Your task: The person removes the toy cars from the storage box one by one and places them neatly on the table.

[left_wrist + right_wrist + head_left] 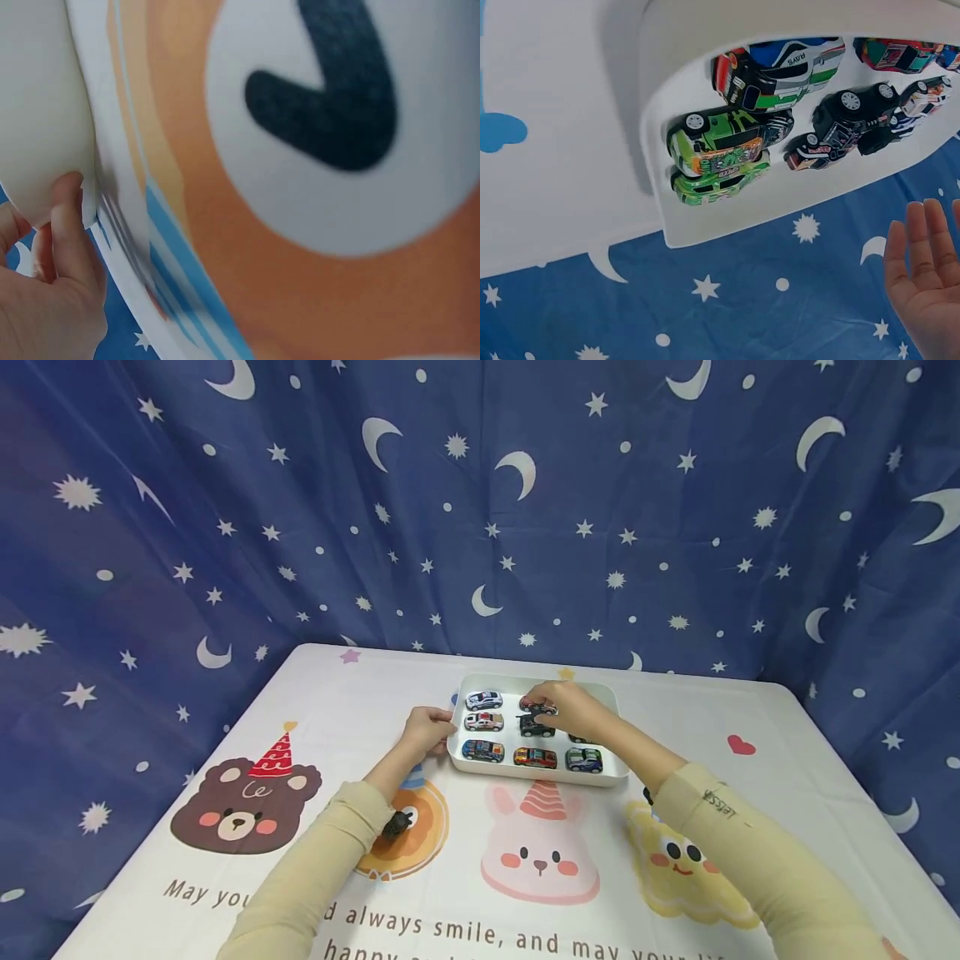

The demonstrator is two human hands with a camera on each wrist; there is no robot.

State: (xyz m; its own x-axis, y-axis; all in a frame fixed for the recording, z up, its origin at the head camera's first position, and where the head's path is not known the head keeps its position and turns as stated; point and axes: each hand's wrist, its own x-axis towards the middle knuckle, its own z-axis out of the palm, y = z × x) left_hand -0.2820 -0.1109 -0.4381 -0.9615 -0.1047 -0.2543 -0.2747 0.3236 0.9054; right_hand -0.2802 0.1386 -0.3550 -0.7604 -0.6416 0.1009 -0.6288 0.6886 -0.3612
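At centre frame, the white plastic tray [609, 694] carries nine small toy cars; the left hand [429, 729] grips its edge, the right hand [564, 707] hovers relaxed over it; only the right wrist view shows the green car [724, 142].

both arms outstretched, right grip [566, 706] relaxed

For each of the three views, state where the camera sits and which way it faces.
Head: worn high, facing forward and down at the white tray of toy cars; both sleeves, the left hand and the right hand show.
Left wrist: close over the tablecloth, beside the tray's corner; fingers touch it.
Right wrist: looks along the open palm at the tray and green car.
All three views share the tray.
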